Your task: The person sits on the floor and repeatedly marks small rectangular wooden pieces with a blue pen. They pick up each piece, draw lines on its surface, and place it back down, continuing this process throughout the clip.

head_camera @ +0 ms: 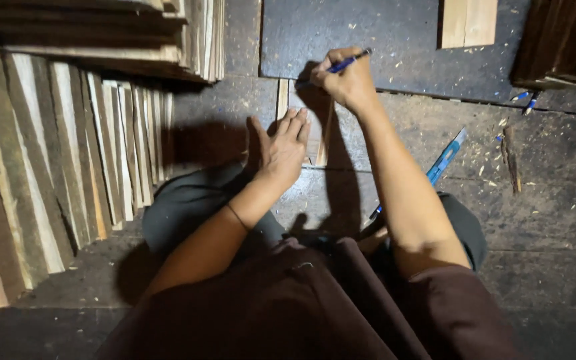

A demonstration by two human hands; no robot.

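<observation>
My left hand (281, 150) lies flat with fingers together, pressing on a small dark board (311, 110) with pale wooden edges on the floor. My right hand (348, 81) grips a blue pen (343, 65) above the board's far end, its tip pointing down-left at the board. Part of the board is hidden under my left hand and in shadow. I sit on the floor with my knees to either side.
Many thin wooden slats (68, 160) lean in rows at the left, with stacked slats (135, 33) above. A blue utility knife (445, 159) lies right of my forearm. A dark panel (381, 40) carries a pale wood piece (469, 22). Shavings litter the floor.
</observation>
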